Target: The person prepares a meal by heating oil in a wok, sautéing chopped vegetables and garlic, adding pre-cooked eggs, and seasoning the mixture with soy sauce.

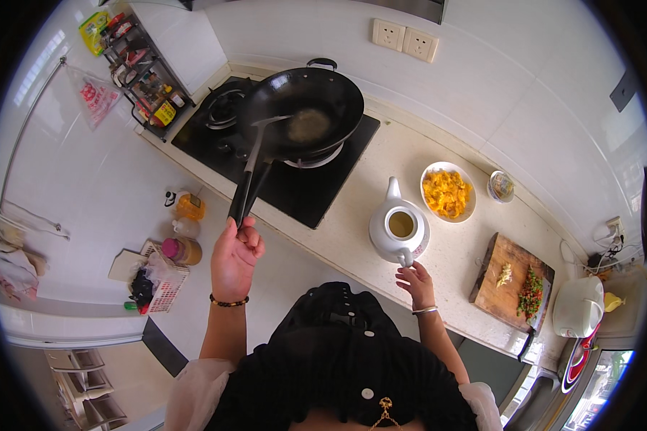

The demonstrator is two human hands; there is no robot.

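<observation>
My left hand (pixel 236 258) is closed around the black handle of a metal spatula (pixel 257 139). The wok's own dark handle (pixel 259 186) runs just behind it; whether my fingers also touch that is unclear. Tilted on the gas stove (pixel 323 183), the black wok (pixel 323 89) holds a small pool of liquid (pixel 308 125), with the spatula's blade above its left side. At the handle of a white ceramic pot (pixel 380 237) are the fingers of my right hand (pixel 418 283); how firmly they grip is hidden. Yellowish liquid (pixel 401 224) shows in the pot's uncovered mouth.
Cooked scrambled egg (pixel 446 193) fills a white bowl near the pot, with a small bowl (pixel 501 187) behind. Farther right, a cutting board (pixel 496 296) carries chopped ingredients and a knife (pixel 527 345). A rice cooker (pixel 578 307) stands beyond. A spice rack (pixel 140 70) is left of the stove.
</observation>
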